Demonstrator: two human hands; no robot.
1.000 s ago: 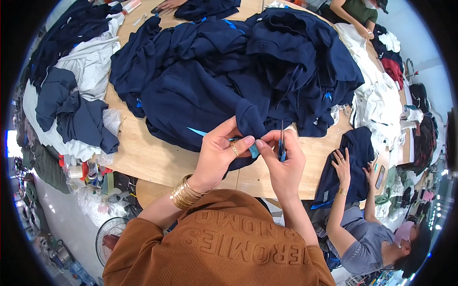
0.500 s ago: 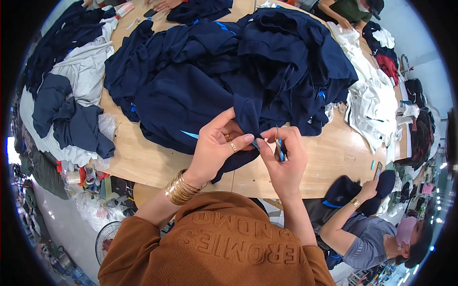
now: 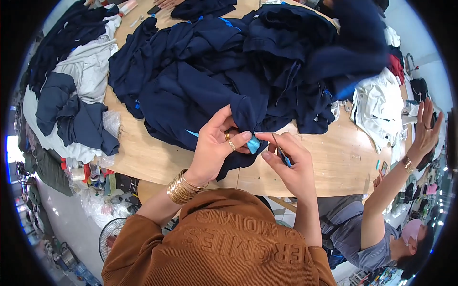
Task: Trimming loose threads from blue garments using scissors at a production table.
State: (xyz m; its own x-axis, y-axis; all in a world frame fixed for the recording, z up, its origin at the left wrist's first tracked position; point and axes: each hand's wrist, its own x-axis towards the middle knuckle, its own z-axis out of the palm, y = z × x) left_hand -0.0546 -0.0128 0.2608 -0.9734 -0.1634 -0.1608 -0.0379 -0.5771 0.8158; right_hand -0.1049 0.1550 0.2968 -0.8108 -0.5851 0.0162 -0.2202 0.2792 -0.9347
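Observation:
My left hand (image 3: 214, 148), with rings and gold bangles, pinches an edge of a navy blue garment (image 3: 176, 102) near the front of the table. A small light blue piece of fabric (image 3: 253, 144) shows at its thumb and fingertips. Just to the right, my right hand (image 3: 298, 167) has its fingers curled round a small pair of thread snips (image 3: 285, 157) with blue on the handle. The snips' tip and the right fingertips are close to the pinched edge; whether they touch it is hard to tell.
A large navy garment heap (image 3: 276, 38) covers the wooden table (image 3: 157, 164). White garments (image 3: 379, 107) lie right, grey and white ones (image 3: 88, 71) left. A co-worker's raised hand (image 3: 424, 131) is at the right, and a blurred navy garment (image 3: 355, 57) passes over the heap. A fan (image 3: 110, 233) stands lower left.
My right hand with the snips has drawn slightly right, and more light blue fabric shows at my left fingertips. The co-worker has raised an arm; a navy garment now flies over the heap.

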